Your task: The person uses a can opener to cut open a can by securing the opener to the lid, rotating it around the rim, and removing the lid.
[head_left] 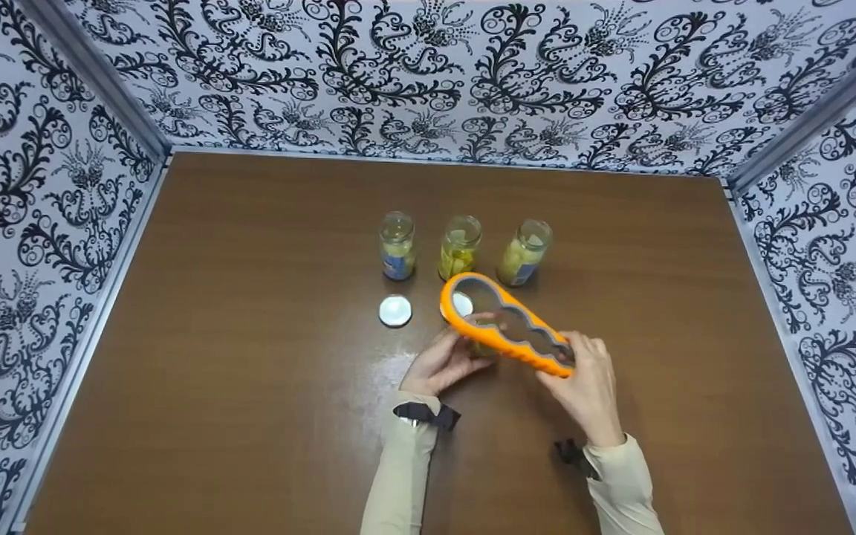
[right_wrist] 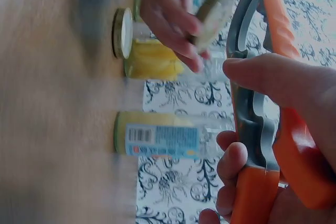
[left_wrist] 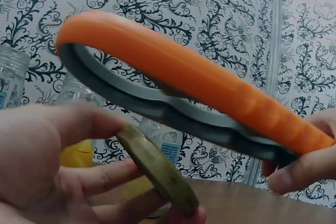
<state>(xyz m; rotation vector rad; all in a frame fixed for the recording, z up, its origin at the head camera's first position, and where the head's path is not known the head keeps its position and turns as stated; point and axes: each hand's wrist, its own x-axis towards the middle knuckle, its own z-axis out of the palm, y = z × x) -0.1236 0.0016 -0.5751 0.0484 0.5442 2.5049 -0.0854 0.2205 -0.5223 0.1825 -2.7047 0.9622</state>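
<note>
My left hand [head_left: 439, 364] holds a gold metal jar lid [left_wrist: 157, 169] by its rim, tilted on edge between thumb and fingers. An orange jar opener [head_left: 528, 342] with a grey scalloped lining is gripped at its narrow end by my right hand [head_left: 584, 383]. Its wide looped end reaches over the left hand, close above the held lid. Beyond the hands stand three uncapped glass jars: the left jar [head_left: 398, 256], the middle jar [head_left: 459, 256] with yellow pieces inside, and the right jar [head_left: 523, 260] with a blue label.
One loose lid [head_left: 395, 310] lies white side up before the left jar. A second loose lid [head_left: 462, 304] shows through the opener's loop, before the middle jar. The brown table [head_left: 250, 334] is bounded by patterned walls [head_left: 428, 89] at the back and sides.
</note>
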